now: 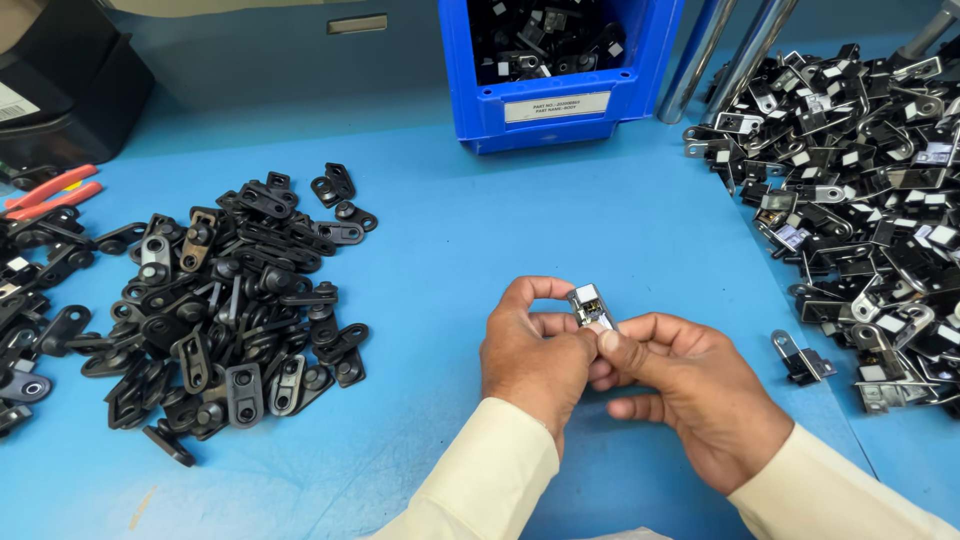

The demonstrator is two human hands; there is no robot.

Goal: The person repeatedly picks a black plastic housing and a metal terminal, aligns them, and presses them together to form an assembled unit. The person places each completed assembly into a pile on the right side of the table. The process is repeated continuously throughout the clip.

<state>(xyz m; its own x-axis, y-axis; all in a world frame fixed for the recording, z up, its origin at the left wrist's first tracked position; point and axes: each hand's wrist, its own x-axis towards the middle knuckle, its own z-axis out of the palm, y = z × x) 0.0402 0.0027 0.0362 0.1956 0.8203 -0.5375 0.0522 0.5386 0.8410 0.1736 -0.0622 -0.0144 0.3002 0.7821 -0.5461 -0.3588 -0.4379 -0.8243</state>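
Hands pinch one small silver-and-black metal latch part [590,306] together, left hand [533,357] bracing it, right hand [690,390] fingertips gripping it, raised off the blue counter [480,240] for a close look.

Hands: two, a left hand [535,350] and a right hand [690,385], both in cream sleeves.
Small metal part [590,306] in their grip: one.
Blue bin [560,105]: one, its black parts too many to count.
Pile of flat black plates [225,310] on the left of the tabletop [480,230]: one pile, dozens of pieces.
Heap of black-and-silver assemblies [870,200] on the right: one heap, uncountable.
Lone bracket [800,357] lying apart: one.
Red-handled pliers [50,192]: one pair.
Metal tubes [720,50]: two.
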